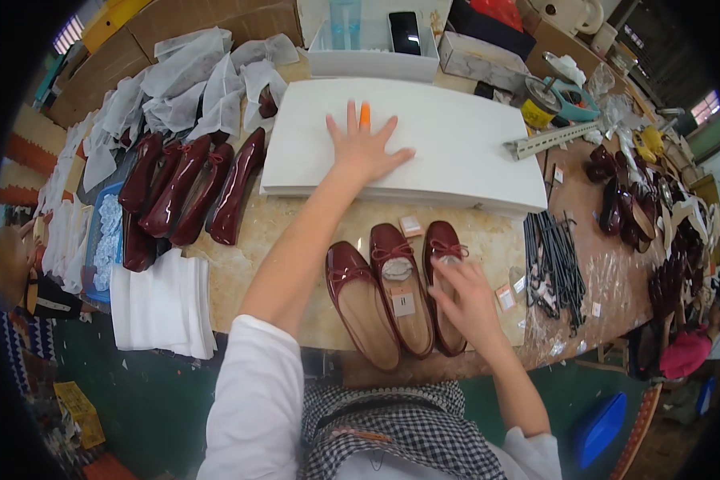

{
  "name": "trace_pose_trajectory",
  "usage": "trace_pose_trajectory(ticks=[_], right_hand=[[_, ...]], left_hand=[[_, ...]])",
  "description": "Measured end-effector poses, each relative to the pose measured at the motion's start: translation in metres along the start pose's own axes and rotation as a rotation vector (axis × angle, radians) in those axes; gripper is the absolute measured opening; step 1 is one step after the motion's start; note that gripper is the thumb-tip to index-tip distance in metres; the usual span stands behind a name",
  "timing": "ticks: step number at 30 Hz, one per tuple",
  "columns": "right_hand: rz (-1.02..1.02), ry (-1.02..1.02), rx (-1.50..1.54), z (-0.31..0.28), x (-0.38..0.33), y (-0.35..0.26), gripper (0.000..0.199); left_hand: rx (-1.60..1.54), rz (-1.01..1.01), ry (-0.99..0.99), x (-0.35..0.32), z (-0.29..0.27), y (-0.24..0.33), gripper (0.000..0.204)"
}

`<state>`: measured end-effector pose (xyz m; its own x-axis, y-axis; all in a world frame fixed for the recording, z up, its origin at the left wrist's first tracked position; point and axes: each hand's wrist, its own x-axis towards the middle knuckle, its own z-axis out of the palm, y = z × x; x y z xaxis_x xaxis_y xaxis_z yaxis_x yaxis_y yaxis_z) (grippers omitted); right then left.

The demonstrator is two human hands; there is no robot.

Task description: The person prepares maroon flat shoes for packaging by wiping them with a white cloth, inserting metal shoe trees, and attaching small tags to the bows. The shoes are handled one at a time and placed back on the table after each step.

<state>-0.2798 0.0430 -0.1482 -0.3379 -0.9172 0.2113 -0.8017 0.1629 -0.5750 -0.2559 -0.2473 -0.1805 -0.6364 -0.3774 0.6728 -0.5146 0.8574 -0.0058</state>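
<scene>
Worktable [240, 264], L hand [362, 148] fingers spread — flat on white sheets [456, 144], R hand [468, 300] fingers pinching rightmost shoe [444, 276]

A worn wooden worktable [296, 228] is covered with a stack of white sheets [456, 144], three burgundy flats [396, 292], more burgundy shoes [188, 188], folded white cloths [164, 304] and black rods [556, 260]

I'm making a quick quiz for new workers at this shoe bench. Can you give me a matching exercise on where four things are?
Things:
1. left hand
2. right hand
3. black rods
4. folded white cloths

Places:
A. on the rightmost dark red shoe near the table edge
B. flat on the stack of white sheets
C. at the table's left front corner
D. right of the three shoes

Pairs: 1-B, 2-A, 3-D, 4-C
</scene>
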Motion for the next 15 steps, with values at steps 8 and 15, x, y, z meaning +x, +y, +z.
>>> trace_pose_trajectory(ticks=[8,15], right_hand=[[0.511,0.206,1.098,-0.026,-0.031,0.005,0.065],[0.630,-0.203,1.554,-0.001,-0.027,-0.029,0.061]], left_hand=[[-0.612,0.059,-0.502,-0.029,-0.116,0.091,0.017],[-0.953,0.117,-0.068,-0.097,-0.218,0.082,0.020]])
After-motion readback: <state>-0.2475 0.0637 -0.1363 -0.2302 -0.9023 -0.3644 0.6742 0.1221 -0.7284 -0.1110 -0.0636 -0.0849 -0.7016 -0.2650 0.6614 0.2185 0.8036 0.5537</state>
